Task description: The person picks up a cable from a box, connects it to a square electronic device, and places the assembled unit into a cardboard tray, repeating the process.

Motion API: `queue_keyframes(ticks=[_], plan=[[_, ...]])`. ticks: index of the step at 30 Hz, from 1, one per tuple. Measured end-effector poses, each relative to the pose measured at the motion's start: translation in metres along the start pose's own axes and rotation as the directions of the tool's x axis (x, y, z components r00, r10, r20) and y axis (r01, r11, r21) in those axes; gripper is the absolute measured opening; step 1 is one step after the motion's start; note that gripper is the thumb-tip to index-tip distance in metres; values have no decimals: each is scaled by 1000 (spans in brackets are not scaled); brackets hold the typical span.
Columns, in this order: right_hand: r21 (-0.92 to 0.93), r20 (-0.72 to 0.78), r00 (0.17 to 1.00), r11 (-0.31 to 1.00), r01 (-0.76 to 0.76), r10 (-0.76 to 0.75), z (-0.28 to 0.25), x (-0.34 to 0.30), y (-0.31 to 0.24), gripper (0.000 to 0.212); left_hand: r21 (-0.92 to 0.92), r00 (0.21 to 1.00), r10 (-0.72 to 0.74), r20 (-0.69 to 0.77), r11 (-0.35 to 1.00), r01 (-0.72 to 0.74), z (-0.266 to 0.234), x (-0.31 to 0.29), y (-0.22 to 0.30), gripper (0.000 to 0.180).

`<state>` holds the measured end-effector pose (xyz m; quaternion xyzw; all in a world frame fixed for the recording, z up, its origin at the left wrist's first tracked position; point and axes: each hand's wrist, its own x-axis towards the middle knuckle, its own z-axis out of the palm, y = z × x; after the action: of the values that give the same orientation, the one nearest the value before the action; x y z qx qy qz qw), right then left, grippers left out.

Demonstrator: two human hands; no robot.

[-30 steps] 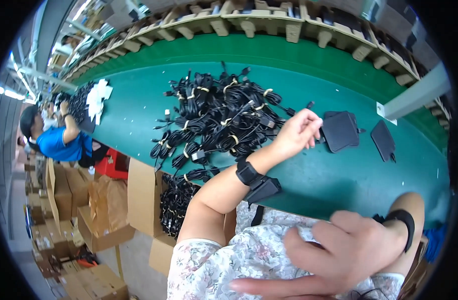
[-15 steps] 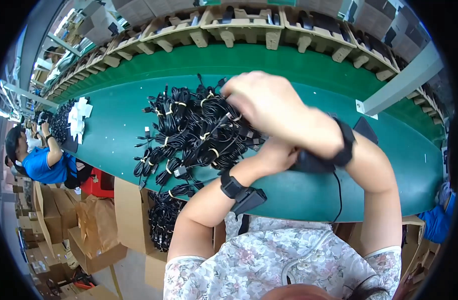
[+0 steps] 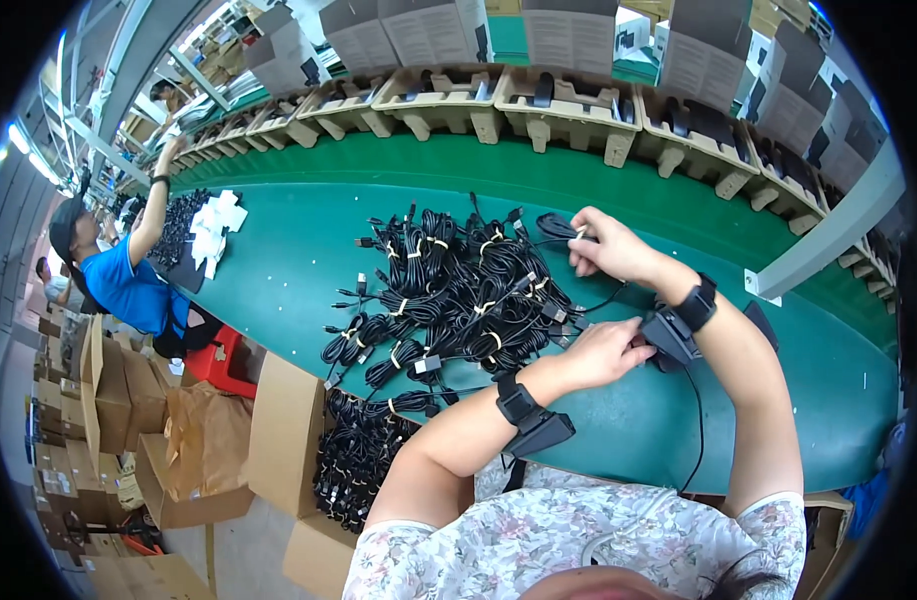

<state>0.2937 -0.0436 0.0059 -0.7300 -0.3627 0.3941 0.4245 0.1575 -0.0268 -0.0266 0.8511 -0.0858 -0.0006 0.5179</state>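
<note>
My right hand [image 3: 610, 246] is closed on a coiled black cable [image 3: 555, 227], just beyond the right edge of a heap of cables. My left hand [image 3: 606, 353] is nearer to me, its thumb and fingers pressed together; whatever lies between them is too small to tell. Beside its fingertips is the black box [image 3: 670, 334] strapped at my right wrist. The heap of black cable bundles [image 3: 448, 285], many bound with pale ties, spreads over the green table [image 3: 278, 300] left of my hands. Loose plugs stick out around its edges.
An open cardboard box [image 3: 283, 430] holding more black cables [image 3: 353, 465] stands below the table's near edge. Moulded trays [image 3: 568, 105] line the far side. A grey post [image 3: 828, 230] rises at the right. A co-worker in a blue shirt [image 3: 133, 285] is at the far left, near white papers [image 3: 216, 225].
My right hand, blurred over the heap before, is now beyond its right edge with a coiled cable. My left hand shows more clearly. The view has shifted, and the co-worker's arm is raised.
</note>
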Motion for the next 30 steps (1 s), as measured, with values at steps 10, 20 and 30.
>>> queue_keyframes(ticks=[10,20,30], plan=[[544,-219,973,820,178,-66,-6,-84,-57,15,-778,997,-51,58,624,77,-20,-3,13,37],[427,-434,874,805,413,-218,-36,-115,-50,14,-26,836,166,-524,977,-211,-17,-4,3,31],[350,-285,941,895,278,-181,-16,-144,-48,19,-29,870,231,-437,962,-270,-30,1,3,29]])
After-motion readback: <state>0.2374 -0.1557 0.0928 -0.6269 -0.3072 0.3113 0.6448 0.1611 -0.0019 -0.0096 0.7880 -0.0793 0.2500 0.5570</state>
